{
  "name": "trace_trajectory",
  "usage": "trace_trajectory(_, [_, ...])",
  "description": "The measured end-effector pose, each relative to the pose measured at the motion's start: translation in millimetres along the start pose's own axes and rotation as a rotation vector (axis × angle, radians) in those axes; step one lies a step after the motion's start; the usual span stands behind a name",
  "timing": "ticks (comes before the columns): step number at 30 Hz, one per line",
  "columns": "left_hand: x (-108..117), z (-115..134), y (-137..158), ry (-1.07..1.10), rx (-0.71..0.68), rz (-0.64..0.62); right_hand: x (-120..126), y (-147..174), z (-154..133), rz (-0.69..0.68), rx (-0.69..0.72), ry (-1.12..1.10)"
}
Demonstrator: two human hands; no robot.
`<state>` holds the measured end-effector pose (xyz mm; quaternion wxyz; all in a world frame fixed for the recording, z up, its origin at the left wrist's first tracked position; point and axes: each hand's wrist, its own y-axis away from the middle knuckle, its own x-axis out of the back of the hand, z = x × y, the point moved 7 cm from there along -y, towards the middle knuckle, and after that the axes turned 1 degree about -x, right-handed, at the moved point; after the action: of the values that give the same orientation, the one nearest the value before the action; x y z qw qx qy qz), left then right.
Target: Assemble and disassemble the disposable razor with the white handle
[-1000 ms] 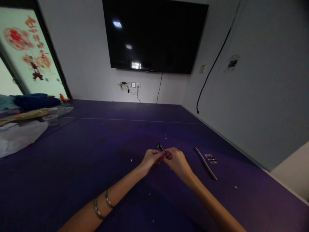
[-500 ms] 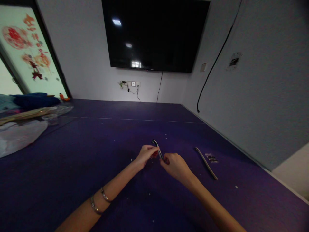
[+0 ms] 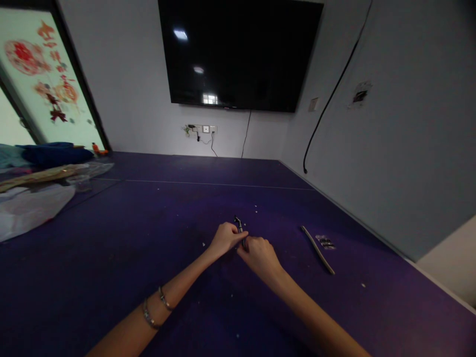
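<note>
My left hand [image 3: 225, 238] pinches a slim black-and-silver rod [image 3: 239, 224] with a bent dark tip that sticks up past the fingers. Its exact kind is too small to make out. Just to the right and lower, my right hand [image 3: 259, 254] is closed round the rod's near end, which the fingers hide. The two hands almost touch, above a purple surface [image 3: 178, 277]. Right of them lies a thin, slightly curved beige strip [image 3: 317, 250]. Beside that strip is a small clear packet [image 3: 326, 242] with dark pieces in it.
At the far left are a whitish plastic bag [image 3: 33, 213] and a folded dark blue cloth [image 3: 55, 154]. White specks are scattered over the purple surface. A black cable [image 3: 330, 96] hangs down the right wall. A large television [image 3: 241, 54] is mounted on the back wall.
My right hand has shifted left and slightly down, closer to my left hand. Less of the rod shows between the hands, and it stands more upright.
</note>
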<state>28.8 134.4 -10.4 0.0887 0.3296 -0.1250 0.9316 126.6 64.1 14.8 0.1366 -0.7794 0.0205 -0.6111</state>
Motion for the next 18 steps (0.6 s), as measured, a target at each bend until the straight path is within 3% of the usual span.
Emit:
trace_trajectory(5, [2, -5, 0, -0.242, 0.014, -0.007, -7, 2, -9, -0.028, 0.047, 0.018])
trace_trajectory(8, [3, -12, 1, -0.385, 0.039, -0.068, -5, 5, 3, -0.033, 0.039, 0.019])
trace_trajectory(11, [5, -19, -1, -0.449, 0.047, -0.095, 0, 7, 36, -0.055, -0.03, 0.047])
trace_trajectory(18, [1, -29, -8, -0.509, 0.082, -0.127, 21, 18, 150, -0.074, -0.258, 0.194])
